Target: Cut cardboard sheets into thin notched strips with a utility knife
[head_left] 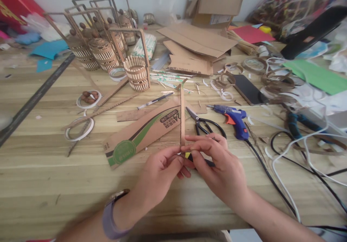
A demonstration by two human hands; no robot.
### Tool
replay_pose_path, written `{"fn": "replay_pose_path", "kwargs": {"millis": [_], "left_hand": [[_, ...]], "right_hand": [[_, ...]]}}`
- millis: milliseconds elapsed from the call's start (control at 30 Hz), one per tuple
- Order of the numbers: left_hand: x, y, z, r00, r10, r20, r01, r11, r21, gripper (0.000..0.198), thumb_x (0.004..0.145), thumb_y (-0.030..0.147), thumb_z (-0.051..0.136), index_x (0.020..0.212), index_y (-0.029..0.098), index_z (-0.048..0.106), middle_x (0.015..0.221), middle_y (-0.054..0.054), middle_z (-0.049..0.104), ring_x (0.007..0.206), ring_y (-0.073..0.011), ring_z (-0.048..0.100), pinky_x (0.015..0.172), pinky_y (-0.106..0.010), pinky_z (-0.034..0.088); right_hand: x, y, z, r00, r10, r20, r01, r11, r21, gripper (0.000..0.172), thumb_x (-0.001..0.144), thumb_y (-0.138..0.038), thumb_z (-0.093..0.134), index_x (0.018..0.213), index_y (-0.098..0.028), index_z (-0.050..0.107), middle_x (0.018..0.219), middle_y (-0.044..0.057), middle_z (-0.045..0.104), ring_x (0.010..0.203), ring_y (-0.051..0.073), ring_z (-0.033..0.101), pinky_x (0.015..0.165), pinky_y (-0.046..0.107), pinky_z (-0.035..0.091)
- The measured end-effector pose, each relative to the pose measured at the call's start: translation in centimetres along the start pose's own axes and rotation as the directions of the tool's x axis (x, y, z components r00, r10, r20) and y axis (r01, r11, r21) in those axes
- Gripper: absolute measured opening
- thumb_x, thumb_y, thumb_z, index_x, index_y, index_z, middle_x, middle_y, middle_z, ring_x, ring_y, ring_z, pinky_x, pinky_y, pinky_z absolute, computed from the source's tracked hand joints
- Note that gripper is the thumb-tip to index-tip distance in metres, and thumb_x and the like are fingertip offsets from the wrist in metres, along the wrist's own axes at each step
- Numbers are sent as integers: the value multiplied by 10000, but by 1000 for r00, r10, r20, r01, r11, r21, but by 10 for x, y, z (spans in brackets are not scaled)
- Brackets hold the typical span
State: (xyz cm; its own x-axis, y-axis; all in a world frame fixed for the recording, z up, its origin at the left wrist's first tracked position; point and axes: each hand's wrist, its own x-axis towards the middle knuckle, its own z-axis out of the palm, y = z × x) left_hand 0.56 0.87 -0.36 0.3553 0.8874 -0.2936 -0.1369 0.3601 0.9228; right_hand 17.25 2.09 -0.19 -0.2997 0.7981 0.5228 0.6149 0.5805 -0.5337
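Observation:
A narrow cardboard strip [182, 115] points away from me, its near end pinched between both hands. My left hand [159, 171], with a watch on its wrist, closes thumb and fingers on that end. My right hand [219, 162] grips the strip from the other side, fingertips touching the left ones. Something yellow and black shows under the right fingers, mostly hidden. Just beyond lie black-handled scissors [206, 122] and a blue glue gun [233, 119]. A printed cardboard piece [146, 135] rests on the table left of the strip.
At the back left stand several small stick-built buckets [104, 54] with tall handles. One open bucket [137, 73] stands nearer. Tape rolls [79, 128], a pen [155, 101], cardboard sheets [197, 41] and a phone [249, 89] lie about. Cables [276, 184] tangle on the right.

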Motion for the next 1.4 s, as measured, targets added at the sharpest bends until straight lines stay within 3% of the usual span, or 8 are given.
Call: {"fn": "replay_pose_path", "kwargs": {"millis": [300, 467, 600, 800, 1167, 1400], "left_hand": [[6, -3, 1, 998, -51, 25, 54, 986, -155, 281, 849, 401, 670, 1009, 173, 707, 973, -51, 725, 862, -189, 649, 759, -300, 513], [6, -3, 1, 999, -40, 23, 44, 982, -185, 286, 847, 392, 684, 1026, 170, 694, 966, -54, 726, 886, -194, 657, 778, -304, 510], [5, -3, 0, 999, -42, 3, 42, 986, -160, 298, 849, 409, 673, 1029, 172, 690, 972, -54, 718, 860, -185, 646, 756, -294, 512], [4, -2, 0, 999, -32, 9, 33, 990, -137, 304, 846, 425, 664, 1005, 168, 697, 883, -39, 699, 786, -165, 605, 729, -282, 494], [4, -1, 1, 999, -12, 41, 14, 998, -60, 240, 874, 356, 636, 1013, 180, 721, 842, -32, 709, 760, -169, 657, 687, -267, 488], [2, -2, 1, 996, -30, 83, 35, 998, -55, 308, 897, 356, 623, 1149, 192, 688, 946, -48, 729, 842, -187, 664, 837, -319, 504]], "right_hand": [[-3, -1, 5, 993, -117, 9, 116, 993, 5, 172, 896, -87, 553, 977, -238, 542, 934, -4, 761, 986, 175, 715, 931, 383, 401], [-2, 0, 5, 988, -150, 20, 152, 985, -80, 152, 897, -161, 632, 1007, -229, 550, 986, 18, 764, 1047, 208, 691, 949, 403, 382], [-2, 0, 6, 989, -145, 40, 146, 988, -47, 156, 898, -132, 616, 941, -248, 521, 1015, 14, 764, 1040, 201, 692, 954, 407, 377], [-2, 0, 5, 984, -174, 24, 176, 982, -63, 177, 923, -94, 558, 1008, -247, 533, 999, 13, 775, 993, 183, 712, 962, 405, 370], [-2, 1, -1, 999, -44, 11, 44, 999, -20, 135, 950, -154, 517, 990, -274, 563, 929, -9, 769, 922, 183, 717, 924, 411, 444], [0, 0, -3, 999, 28, -28, -29, 999, -32, 124, 919, -154, 526, 943, -269, 565, 929, -3, 773, 830, 194, 718, 852, 408, 499]]}}
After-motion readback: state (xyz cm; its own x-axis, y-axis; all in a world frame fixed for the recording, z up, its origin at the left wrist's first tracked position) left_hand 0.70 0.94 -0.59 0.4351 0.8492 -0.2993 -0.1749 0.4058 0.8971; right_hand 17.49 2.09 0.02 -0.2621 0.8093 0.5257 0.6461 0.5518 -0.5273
